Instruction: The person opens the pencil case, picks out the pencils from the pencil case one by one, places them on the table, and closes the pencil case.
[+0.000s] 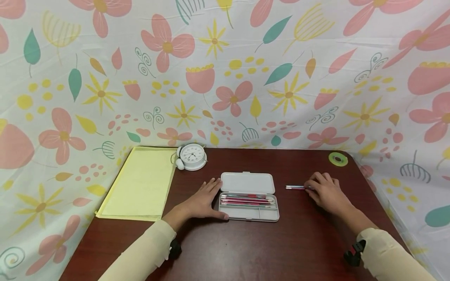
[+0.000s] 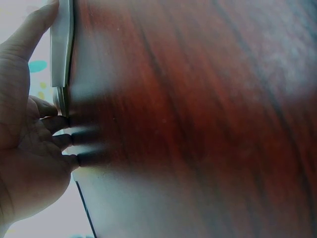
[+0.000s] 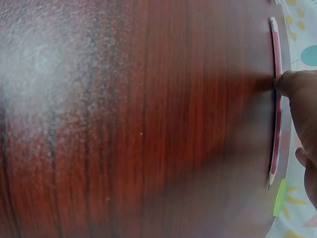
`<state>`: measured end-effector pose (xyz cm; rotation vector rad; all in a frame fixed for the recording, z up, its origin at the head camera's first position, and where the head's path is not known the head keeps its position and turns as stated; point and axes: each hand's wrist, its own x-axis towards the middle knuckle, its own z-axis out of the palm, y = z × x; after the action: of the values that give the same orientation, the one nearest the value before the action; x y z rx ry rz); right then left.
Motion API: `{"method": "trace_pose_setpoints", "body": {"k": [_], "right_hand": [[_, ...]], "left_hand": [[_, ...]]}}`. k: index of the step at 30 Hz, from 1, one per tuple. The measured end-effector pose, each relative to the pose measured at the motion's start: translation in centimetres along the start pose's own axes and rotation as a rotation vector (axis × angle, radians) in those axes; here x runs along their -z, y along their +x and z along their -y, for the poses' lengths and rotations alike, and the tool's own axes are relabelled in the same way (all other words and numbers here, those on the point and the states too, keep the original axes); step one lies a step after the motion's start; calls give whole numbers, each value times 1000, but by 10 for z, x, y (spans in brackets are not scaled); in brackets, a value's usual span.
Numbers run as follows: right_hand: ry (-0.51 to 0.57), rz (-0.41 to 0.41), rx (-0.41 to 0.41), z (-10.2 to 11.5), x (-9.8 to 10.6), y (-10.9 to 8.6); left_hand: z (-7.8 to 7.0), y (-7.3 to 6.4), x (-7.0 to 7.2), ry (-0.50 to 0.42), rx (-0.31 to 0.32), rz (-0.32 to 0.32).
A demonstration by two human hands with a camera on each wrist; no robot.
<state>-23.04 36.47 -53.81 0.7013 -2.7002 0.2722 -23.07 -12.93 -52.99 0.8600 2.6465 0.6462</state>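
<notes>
An open white pencil case (image 1: 247,182) lies on the table with several pencils (image 1: 246,200) in its upper tray. My left hand (image 1: 201,201) rests at the case's left side, fingers spread out along the lid's edge and thumb against the front left corner. In the left wrist view, the thumb touches the side of the case (image 2: 62,44). To the right of the case, my right hand (image 1: 325,192) pinches pencils (image 1: 294,187) low at the table surface, seemingly two side by side. Thumb and pencils (image 3: 276,129) also show in the right wrist view.
Behind my left hand stands a white twin-bell alarm clock (image 1: 192,157). A yellow zip folder (image 1: 137,187) covers the table's left side. A roll of green tape (image 1: 338,159) lies at the back right corner. A floral cloth (image 1: 232,78) hangs behind the brown table (image 1: 246,249).
</notes>
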Motion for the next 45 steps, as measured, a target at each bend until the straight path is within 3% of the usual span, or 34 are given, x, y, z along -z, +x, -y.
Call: {"method": "trace_pose_setpoints", "body": {"k": [14, 22, 30, 40, 45], "right_hand": [[18, 4, -9, 2, 0, 0], [33, 39, 9, 25, 4, 16], [2, 70, 96, 63, 5, 34], [19, -12, 298, 109, 4, 51], [50, -19, 360, 125, 0, 55]], "left_hand": [[1, -1, -2, 1, -2, 3], [1, -2, -1, -3, 0, 3], [0, -3, 0, -4, 2, 9], [0, -2, 1, -5, -6, 4], [-1, -1, 3, -5, -8, 5]]}}
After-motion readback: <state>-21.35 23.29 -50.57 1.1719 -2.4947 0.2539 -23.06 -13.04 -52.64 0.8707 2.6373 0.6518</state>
